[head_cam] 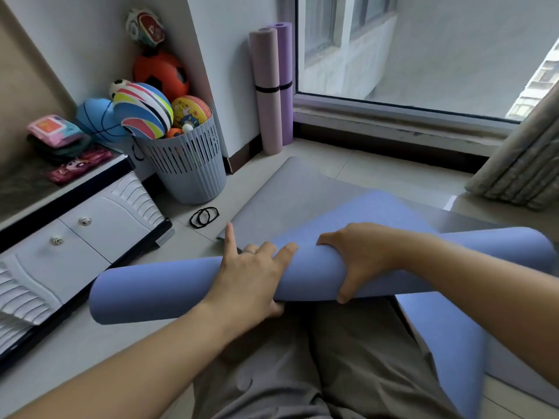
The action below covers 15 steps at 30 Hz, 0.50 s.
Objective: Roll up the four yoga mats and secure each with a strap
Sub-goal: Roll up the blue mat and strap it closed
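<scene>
A blue yoga mat [169,285] is partly rolled into a long tube lying across my lap, its loose end trailing to the lower right. My left hand [251,276] grips the roll near its middle, thumb underneath and index finger raised. My right hand [360,258] grips the roll just to the right, fingers curled over the top. A grey mat [290,195] lies flat on the floor beyond the roll. Two black straps [204,217] lie on the floor left of it. A pink rolled mat [266,71] and a purple rolled mat [286,65], each strapped, stand against the wall.
A grey slatted basket [193,164] full of balls stands at the back left. A white cabinet [75,237] runs along the left. A window [423,49] fills the back right, with a curtain [526,164] at its right edge.
</scene>
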{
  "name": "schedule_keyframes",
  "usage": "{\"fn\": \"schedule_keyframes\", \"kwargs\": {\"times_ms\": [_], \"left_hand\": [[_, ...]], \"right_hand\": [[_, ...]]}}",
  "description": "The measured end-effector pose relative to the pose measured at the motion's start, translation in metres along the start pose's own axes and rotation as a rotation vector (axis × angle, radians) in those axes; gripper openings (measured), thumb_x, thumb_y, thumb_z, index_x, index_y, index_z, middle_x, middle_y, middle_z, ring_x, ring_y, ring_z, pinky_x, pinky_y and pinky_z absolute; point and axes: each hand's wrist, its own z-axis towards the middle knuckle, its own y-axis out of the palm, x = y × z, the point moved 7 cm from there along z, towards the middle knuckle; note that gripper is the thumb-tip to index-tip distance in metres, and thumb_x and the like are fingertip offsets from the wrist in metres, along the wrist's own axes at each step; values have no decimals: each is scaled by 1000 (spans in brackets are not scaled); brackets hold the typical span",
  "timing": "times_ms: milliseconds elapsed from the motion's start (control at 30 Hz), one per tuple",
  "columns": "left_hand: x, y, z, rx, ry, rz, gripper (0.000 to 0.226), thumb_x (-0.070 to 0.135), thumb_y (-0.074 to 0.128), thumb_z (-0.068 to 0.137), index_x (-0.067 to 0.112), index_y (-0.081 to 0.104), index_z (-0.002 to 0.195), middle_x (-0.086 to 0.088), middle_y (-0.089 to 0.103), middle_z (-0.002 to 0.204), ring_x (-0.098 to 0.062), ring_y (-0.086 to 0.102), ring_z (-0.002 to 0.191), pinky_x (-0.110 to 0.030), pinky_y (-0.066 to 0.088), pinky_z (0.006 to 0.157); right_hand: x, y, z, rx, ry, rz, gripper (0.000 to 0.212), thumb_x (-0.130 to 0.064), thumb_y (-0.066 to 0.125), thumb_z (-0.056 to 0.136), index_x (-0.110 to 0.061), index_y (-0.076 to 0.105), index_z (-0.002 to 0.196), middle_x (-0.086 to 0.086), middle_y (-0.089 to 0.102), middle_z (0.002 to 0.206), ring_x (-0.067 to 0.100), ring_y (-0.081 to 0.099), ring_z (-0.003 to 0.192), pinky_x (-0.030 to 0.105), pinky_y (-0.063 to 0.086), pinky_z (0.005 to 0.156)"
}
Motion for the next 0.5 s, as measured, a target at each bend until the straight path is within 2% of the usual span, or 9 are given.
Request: {"fn": "schedule_keyframes", "kwargs": {"times_ms": [133, 233, 367, 500], "left_hand": [[-1, -31, -16, 8, 67, 28, 91, 59, 54, 77, 33, 2, 147, 3, 44, 131, -23, 50, 116, -64, -11, 111], [18, -27, -35, -10, 137, 9, 87, 61, 52, 79, 31, 5, 146, 1, 47, 124, -24, 53, 112, -62, -17, 110], [47, 7, -55, -179, 197, -83, 83, 62, 52, 81, 29, 9, 145, -4, 47, 119, -28, 52, 108, -59, -14, 111], [44, 20, -53, -245, 187, -247, 86, 66, 60, 74, 35, 15, 141, 0, 48, 120, -26, 50, 113, -57, -7, 115]], "right_hand": [[-9, -20, -30, -28, -37, 18, 71, -58, 81, 58, -35, 48, 116, -14, 56, 96, 10, 55, 90, 29, 46, 76], [-14, 3, -49, -81, -55, 19, 73, -62, 80, 56, -40, 47, 117, -16, 59, 101, 9, 57, 92, 31, 48, 83], [-20, 56, -58, -168, -58, 64, 74, -63, 80, 54, -41, 47, 117, -15, 63, 105, 10, 59, 96, 27, 46, 80], [-14, 74, -53, -221, -24, 171, 82, -63, 81, 53, -44, 42, 122, -17, 58, 114, 10, 56, 104, 31, 46, 90]]}}
